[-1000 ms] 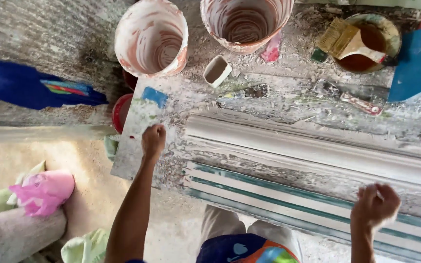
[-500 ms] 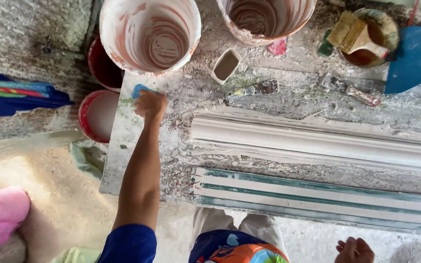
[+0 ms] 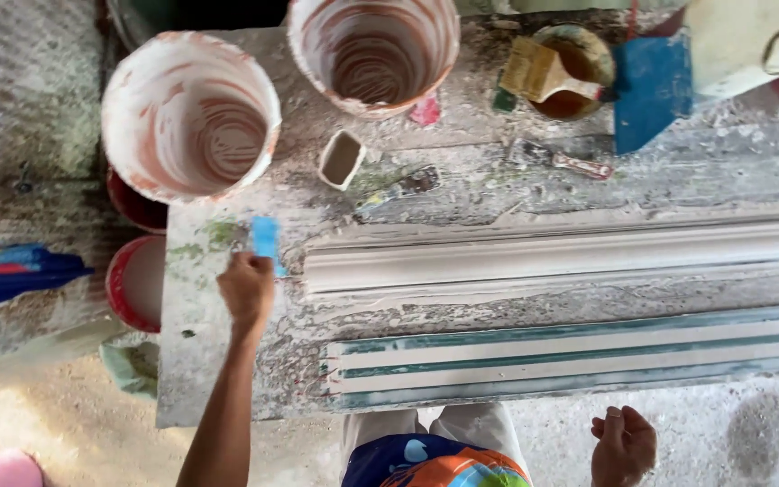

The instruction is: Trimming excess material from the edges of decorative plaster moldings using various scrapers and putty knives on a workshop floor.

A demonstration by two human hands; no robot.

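Observation:
My left hand (image 3: 246, 290) grips a small blue flat scraper (image 3: 266, 240) and holds it against the plaster-caked table (image 3: 227, 379), just left of the end of a long white plaster moulding (image 3: 534, 257). A green-and-white striped mould (image 3: 570, 356) lies along the table's near edge. My right hand (image 3: 624, 444) hangs loosely curled below that edge, apart from the table, with nothing in it.
Two plaster-smeared buckets (image 3: 189, 115) (image 3: 373, 52) stand at the back. Near them are a small rectangular cup (image 3: 341, 159), a trowel (image 3: 559, 160), a tin with a wide brush (image 3: 559, 70) and a blue board (image 3: 653, 90). Red bowls (image 3: 135, 281) sit left of the table.
My left hand has drawn back from the bucket toward the moulding's end, with the blue scraper in it. My right hand has dropped from over the mould to below the table edge.

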